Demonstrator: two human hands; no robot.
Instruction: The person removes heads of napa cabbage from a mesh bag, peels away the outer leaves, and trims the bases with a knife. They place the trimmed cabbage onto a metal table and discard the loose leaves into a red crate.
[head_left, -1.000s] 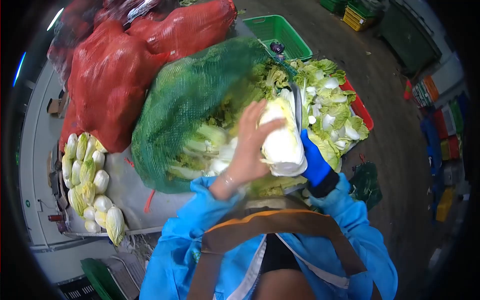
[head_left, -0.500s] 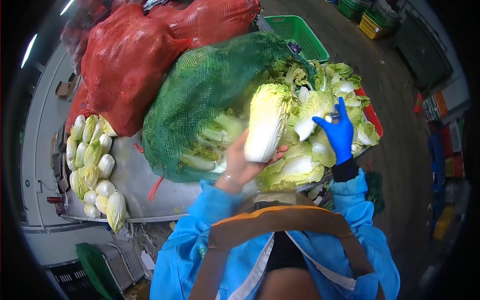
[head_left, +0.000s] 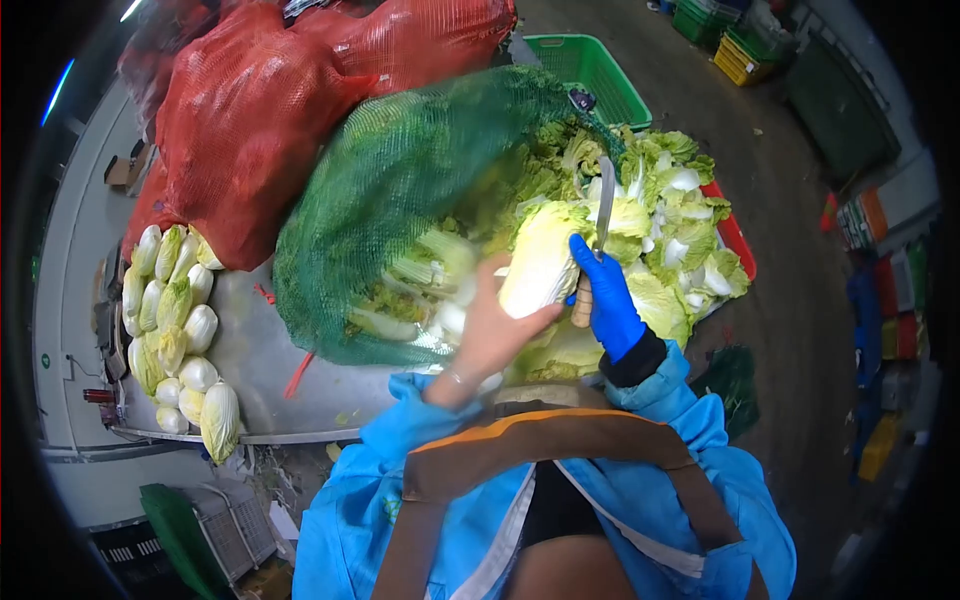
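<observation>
The cabbage is above the near side of the green net bag's mouth, leafy end away from the body, pale base toward it. The left hand, bare, is curled around the base with the thumb across the near end. The right hand, gloved in blue, is closed on the handle of the knife, its blade pointing away from the body beside the cabbage.

Handling: the head is probably dense and moderately heavy, firm at the base and softer at the leaf tips. Outer leaves may tear or peel; the smooth ribs may be slippery if wet. Preferred hold: the thick base, palm beneath, fingers clear of the blade.

Surroundings: loose leaves are heaped to the right, against the red crate. Trimmed cabbages lie on the left of the table, below the red net sacks. Obstructions: the net bag's slack mesh could snag the blade; the leaf heap limits clearance to the right.
</observation>
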